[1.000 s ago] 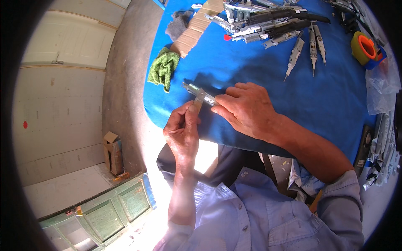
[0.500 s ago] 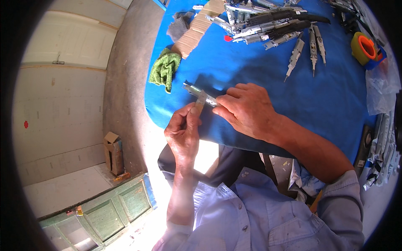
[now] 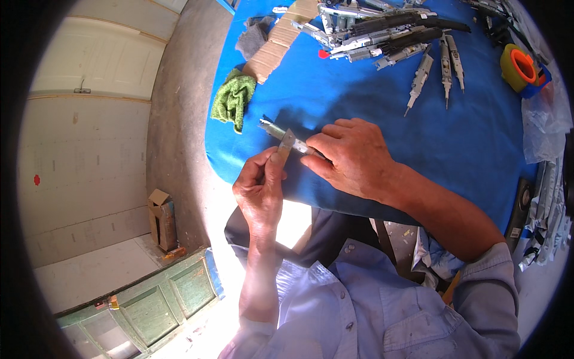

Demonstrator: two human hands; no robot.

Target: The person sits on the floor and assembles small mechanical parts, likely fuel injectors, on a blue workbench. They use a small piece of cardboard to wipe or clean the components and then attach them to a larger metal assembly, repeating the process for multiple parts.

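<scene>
My left hand [image 3: 260,186] is closed, with thumb and fingers pinching a short flat pale strip [image 3: 287,141]. The strip stands up from the fingertips and crosses a slim silvery metal mechanism [image 3: 274,129]. That long narrow part lies slantwise just above the front of the blue table, its forked end pointing to the far left. The thumb and fingers of my right hand [image 3: 357,157] grip its near end. Where strip and mechanism meet, I cannot tell if they are joined or only touching.
At the back lies a pile of similar metal mechanisms [image 3: 382,40], some black. On the blue cloth [image 3: 478,137] are a green rag [image 3: 233,99], a grey cloth [image 3: 254,39] and a cardboard strip [image 3: 278,48]. Tape rolls [image 3: 521,67] and plastic bags [image 3: 544,128] sit at the right.
Both hands keep their grips and stay nearly in place. The mechanism has shifted and turned slightly against the strip, and more of its near end shows by my right fingers.
</scene>
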